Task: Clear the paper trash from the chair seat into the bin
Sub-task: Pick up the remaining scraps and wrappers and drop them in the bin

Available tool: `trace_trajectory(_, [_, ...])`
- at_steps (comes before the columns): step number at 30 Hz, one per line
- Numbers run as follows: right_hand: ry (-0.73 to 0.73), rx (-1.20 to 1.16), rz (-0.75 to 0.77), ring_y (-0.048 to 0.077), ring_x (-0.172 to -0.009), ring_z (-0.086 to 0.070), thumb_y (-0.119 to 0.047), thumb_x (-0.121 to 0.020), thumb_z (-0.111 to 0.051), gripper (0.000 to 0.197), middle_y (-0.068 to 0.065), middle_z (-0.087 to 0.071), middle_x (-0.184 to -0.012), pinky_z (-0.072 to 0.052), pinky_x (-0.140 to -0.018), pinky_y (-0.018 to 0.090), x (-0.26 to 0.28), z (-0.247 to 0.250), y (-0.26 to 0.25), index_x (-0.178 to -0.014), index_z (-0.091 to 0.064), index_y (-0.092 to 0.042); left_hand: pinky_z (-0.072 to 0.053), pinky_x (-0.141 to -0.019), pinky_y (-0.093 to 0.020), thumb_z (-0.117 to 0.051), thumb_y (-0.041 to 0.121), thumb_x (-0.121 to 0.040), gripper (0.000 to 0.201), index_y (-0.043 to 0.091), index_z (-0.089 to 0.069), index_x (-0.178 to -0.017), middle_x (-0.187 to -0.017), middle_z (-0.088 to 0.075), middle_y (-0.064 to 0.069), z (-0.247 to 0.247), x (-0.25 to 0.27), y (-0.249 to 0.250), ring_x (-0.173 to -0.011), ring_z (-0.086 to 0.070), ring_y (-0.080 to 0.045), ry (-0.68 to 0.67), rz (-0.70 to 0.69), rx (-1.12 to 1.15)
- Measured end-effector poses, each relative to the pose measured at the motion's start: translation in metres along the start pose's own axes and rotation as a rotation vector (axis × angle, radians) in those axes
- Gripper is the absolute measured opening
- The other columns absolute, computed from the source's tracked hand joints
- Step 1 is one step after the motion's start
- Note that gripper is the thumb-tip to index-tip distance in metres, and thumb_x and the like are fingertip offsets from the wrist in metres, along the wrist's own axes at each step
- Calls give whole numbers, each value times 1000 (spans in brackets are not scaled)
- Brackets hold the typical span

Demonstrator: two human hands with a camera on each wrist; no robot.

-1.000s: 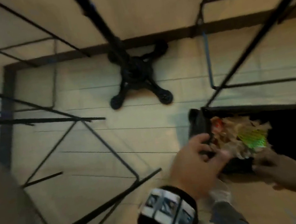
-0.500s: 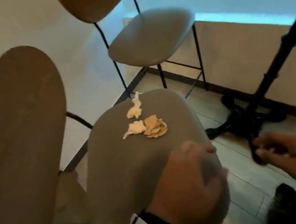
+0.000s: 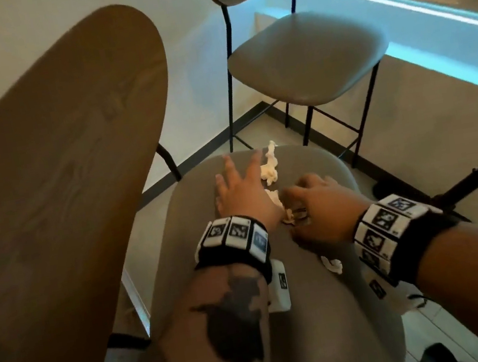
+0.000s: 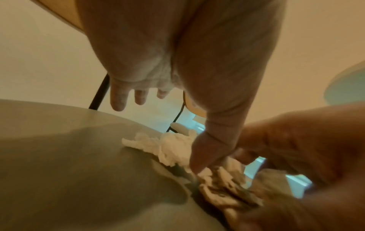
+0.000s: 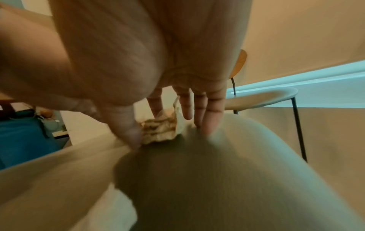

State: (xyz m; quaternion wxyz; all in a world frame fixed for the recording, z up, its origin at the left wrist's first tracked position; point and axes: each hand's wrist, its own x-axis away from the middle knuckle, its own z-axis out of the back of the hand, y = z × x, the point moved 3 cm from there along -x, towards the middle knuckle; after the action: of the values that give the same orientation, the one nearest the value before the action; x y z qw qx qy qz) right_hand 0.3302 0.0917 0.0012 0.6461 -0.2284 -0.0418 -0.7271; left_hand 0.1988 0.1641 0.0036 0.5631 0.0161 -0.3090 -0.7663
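The crumpled paper point(image 3: 294, 214) lay at frame centre on the chair seat point(image 3: 334, 337), between both hands. The left hand point(image 3: 244, 191) was spread flat, holding nothing; the right hand point(image 3: 321, 211) curled its fingers around the paper.

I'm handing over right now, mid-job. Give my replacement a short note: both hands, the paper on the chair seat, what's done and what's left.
Left hand: open, fingers spread over the chair seat, beside the white tissue.
Right hand: fingers closing around the brown crumpled paper, not lifted yet.
A small white scrap lies on the seat near the right wrist.
Done: nothing from this seat is visibly cleared.
Left: gather all pieces and drop them in the bin, which is out of view.
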Motion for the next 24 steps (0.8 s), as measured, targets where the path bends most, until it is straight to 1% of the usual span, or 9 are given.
trace_trajectory(2, [29, 14, -15, 26, -125, -45, -45, -89, -63, 52, 1, -44, -138, -42, -102, 37, -1, -5, 2, -138, -47, -39, -25, -123, -61, -79, 14, -83, 112, 60, -5, -155, -172, 18, 1, -3, -13, 5, -158, 0, -42, -85, -42, -47])
trace_trajectory(5, [12, -107, -48, 19, -113, -51, -34, -91, -65, 40, 1, -49, -126, -44, -93, 30, 10, -1, 10, -130, -56, -31, -30, -122, -56, -71, 14, -90, 96, 55, -16, -157, -174, 7, -1, -6, -24, 16, -155, -17, -42, -165, -109, -178])
trace_trajectory(8, [33, -223, -32, 12, -102, -50, -32, -92, -63, 27, -3, -50, -113, -46, -89, 28, 33, 11, 14, -119, -60, -27, -34, -117, -43, -65, 17, -96, 63, 38, -45, -152, -163, -36, -7, -2, -31, 23, -142, -42, -35, -168, -193, -359])
trace_trajectory(11, [-92, -235, -9, 8, -94, -49, -37, -90, -64, 28, -7, -46, -112, -50, -88, 29, 62, 3, 7, -116, -55, -37, -43, -107, -36, -71, 12, -94, 37, 27, -70, -127, -145, -57, -6, 7, -37, 26, -128, -58, -30, -137, -172, -349])
trace_trajectory(15, [-154, -179, -2, 13, -95, -54, -33, -91, -64, 40, -1, -42, -126, -51, -81, 26, 88, -32, -6, -130, -51, -33, -44, -105, -33, -63, 7, -99, 27, 16, -70, -124, -143, -58, -3, 9, -31, 22, -129, -57, -27, -151, -119, -204])
trace_trajectory(17, [-124, -179, 8, 12, -97, -53, -30, -94, -61, 45, 0, -41, -129, -48, -80, 23, 90, -43, -7, -137, -48, -32, -52, -83, -21, -65, 6, -97, 19, 21, -73, -105, -121, -66, 5, 6, -21, 17, -104, -66, -20, -110, -94, -141])
trace_trajectory(19, [-72, -205, -3, 14, -104, -55, -27, -95, -61, 44, 0, -44, -131, -50, -87, 25, 92, -47, -3, -138, -49, -30, -44, -57, -12, -72, 8, -92, 22, 28, -68, -83, -103, -70, 4, 2, -5, 10, -74, -61, -8, -47, -89, -85])
trace_trajectory(20, [-58, -219, -9, 15, -106, -55, -25, -95, -60, 42, 0, -47, -129, -51, -89, 27, 89, -49, -2, -136, -51, -29, -41, -57, -13, -74, 10, -90, 22, 28, -67, -80, -100, -71, 3, 1, 4, 6, -71, -58, -6, -11, -95, -54])
trace_trajectory(24, [-8, -425, -102, 8, -97, -55, -21, -93, -62, 24, -8, -56, -112, -49, -85, 23, 110, -49, 24, -115, -62, -29, -49, -74, -23, -77, 16, -88, 17, 30, -69, -83, -106, -71, 3, -13, 50, 18, -88, -65, -9, 4, -213, 101])
